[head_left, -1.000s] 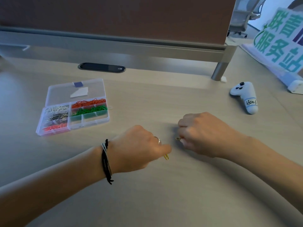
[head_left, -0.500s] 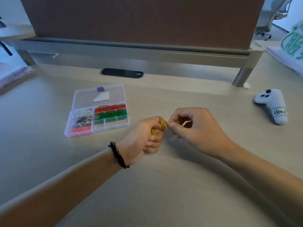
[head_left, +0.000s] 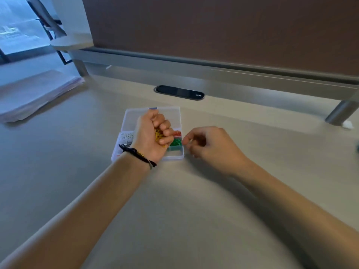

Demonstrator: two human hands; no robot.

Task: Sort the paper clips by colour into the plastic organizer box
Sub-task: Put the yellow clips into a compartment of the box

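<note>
Step in hand: the left hand (head_left: 150, 135) hovers over the plastic organizer box (head_left: 175, 157), judged ready to drop its yellow paper clips (head_left: 158, 134) into a free compartment
Left grip: clenched around a bunch of yellow paper clips, palm turned toward the camera, fingers curled over them
Right grip: the right hand (head_left: 210, 145) is just beside the box's right edge, fingers loosely curled, apparently holding nothing; the fingertips are too blurred to be sure
Doing it well: I would line the fist up over one bare compartment at the near right, away from the green paper clips (head_left: 176, 142) and orange paper clips (head_left: 177, 133), lower it close to the dividers, then ease the fingers apart slowly so no clip bounces into a neighbour; the right hand could steady the box wall
Box place: on the tabletop (head_left: 174, 210), lid open toward the back, partly hidden by the left hand
Counts: one box, two hands; three clip colours named here plus a white pile (head_left: 126, 136) at left; single clips too many and small to count
</note>
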